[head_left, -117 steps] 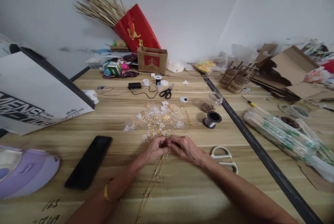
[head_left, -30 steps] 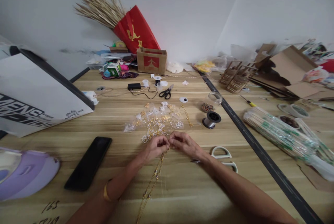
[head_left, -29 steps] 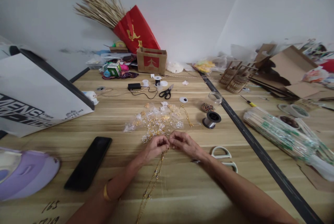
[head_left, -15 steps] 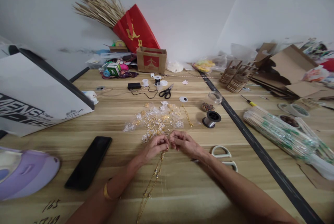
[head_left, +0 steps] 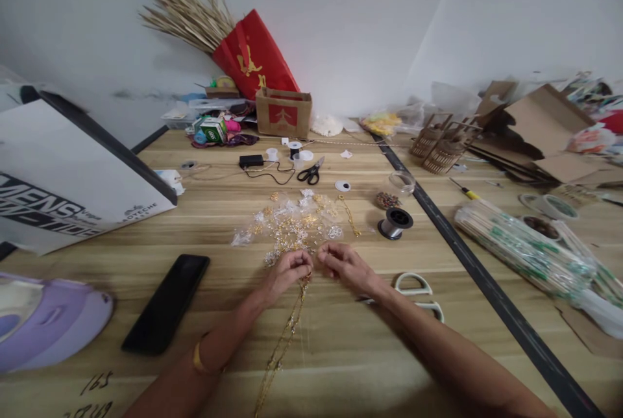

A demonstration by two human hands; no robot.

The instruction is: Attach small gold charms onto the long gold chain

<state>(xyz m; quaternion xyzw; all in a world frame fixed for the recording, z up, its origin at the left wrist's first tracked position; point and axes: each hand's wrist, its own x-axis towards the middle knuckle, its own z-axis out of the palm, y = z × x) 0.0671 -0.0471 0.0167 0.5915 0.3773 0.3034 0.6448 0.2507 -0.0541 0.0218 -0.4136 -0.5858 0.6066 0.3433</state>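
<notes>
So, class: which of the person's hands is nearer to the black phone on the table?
Left. The left hand lies just right of the black phone; the right hand sits farther right, beyond the left hand.

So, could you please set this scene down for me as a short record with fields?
Setting: wooden table against a white wall
Left hand: pinching the top end of a gold chain that trails toward the person
Right hand: beside the left, fingers curled; what it holds cannot be told
Just beyond the hands: pile of gold and silver charms on clear plastic
Right of the pile: wire spool, small jar of beads
Left side: black phone, white bag
Near the right forearm: white scissors
</notes>
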